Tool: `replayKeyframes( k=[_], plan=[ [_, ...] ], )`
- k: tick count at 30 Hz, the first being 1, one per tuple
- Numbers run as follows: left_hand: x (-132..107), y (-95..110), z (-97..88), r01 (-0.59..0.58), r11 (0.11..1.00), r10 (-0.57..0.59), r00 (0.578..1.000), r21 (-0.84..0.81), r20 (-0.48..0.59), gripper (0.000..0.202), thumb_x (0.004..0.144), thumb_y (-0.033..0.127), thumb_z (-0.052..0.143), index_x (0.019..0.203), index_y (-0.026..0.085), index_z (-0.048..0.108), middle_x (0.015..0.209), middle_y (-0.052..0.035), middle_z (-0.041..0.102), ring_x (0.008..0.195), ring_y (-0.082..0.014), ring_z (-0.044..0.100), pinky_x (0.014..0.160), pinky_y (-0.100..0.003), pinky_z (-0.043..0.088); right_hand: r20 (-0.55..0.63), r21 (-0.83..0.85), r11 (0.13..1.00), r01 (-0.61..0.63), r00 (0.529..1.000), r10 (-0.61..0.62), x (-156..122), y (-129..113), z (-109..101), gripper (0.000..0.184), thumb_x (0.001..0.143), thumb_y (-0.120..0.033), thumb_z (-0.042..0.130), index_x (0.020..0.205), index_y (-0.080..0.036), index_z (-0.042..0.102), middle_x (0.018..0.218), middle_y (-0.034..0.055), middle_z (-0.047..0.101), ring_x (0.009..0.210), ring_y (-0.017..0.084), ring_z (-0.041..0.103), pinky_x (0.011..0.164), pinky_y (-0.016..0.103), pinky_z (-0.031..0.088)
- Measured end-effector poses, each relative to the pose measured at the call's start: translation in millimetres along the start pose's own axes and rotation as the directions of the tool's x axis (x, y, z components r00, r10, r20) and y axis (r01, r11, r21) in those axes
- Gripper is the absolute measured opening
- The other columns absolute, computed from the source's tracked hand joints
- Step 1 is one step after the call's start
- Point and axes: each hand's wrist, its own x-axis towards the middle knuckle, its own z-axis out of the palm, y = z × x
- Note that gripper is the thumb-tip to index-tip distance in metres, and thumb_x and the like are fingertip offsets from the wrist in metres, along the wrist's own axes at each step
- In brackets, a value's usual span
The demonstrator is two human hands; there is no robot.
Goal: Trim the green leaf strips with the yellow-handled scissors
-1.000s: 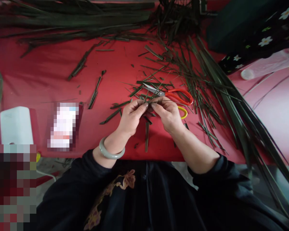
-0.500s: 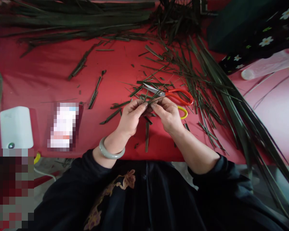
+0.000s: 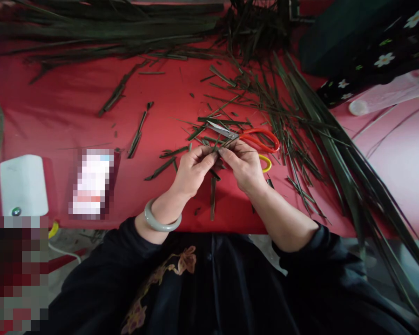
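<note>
My left hand (image 3: 192,169) and my right hand (image 3: 243,166) meet over the red table (image 3: 73,111), fingertips pinched together on a narrow dark green leaf strip (image 3: 217,148). The strip's ends poke out above the fingers. A pale bracelet (image 3: 159,220) circles my left wrist. Just beyond my right hand lie scissors with orange handles (image 3: 256,138), blades pointing left, and a yellow loop (image 3: 265,163) shows beside my right knuckles. Another cut strip (image 3: 212,197) lies on the cloth below my hands.
Long dark leaves (image 3: 101,25) are piled along the far edge and fan down the right side (image 3: 338,153). Short cuttings scatter the middle. A white box (image 3: 23,184) and a blurred packet (image 3: 92,182) sit at left. Another person's flowered dark sleeve (image 3: 366,51) is at the top right.
My fingers have shifted slightly on the strip, the left thumb sliding a little toward the right hand. Everything else stays in place.
</note>
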Motion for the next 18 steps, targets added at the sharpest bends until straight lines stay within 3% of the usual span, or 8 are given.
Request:
replayKeyframes(
  k=[7,12,18],
  plan=[
    [-0.4,1.8,-0.5,0.029,0.999,-0.031,0.999,0.029,0.042,0.014,0.075,0.028,0.067,0.071,0.015,0.064,0.065,0.0029,0.062,0.061,-0.0049,0.057,0.063,-0.018,0.050,0.004,-0.058,0.997,0.046,0.999,-0.046,1.4,-0.1,-2.3,0.018,0.072,-0.032,0.070,0.071,-0.018,0.059,0.061,-0.0045,0.058,0.055,0.007,0.053,0.053,0.021,0.048],
    [-0.3,1.5,1.0,-0.023,1.000,0.023,1.000,0.016,0.010,0.013,0.075,0.028,0.067,0.071,0.016,0.065,0.066,0.0026,0.063,0.063,-0.0058,0.058,0.063,-0.019,0.050,-0.014,-0.021,1.000,0.019,1.000,-0.019,0.7,-3.6,0.4,0.028,0.069,-0.042,0.073,0.072,-0.017,0.058,0.059,-0.0046,0.058,0.052,0.006,0.052,0.051,0.022,0.048],
    [1.2,-0.3,2.0,0.000,0.999,0.000,1.000,-0.037,-0.001,0.018,0.074,0.030,0.069,0.066,0.015,0.062,0.062,0.0039,0.059,0.061,-0.0041,0.054,0.061,-0.017,0.047,-0.014,0.034,0.999,0.028,1.000,-0.028,-1.0,-4.4,2.4,0.032,0.069,-0.044,0.074,0.071,-0.017,0.056,0.057,-0.0048,0.057,0.051,0.007,0.053,0.051,0.022,0.048]
  ],
)
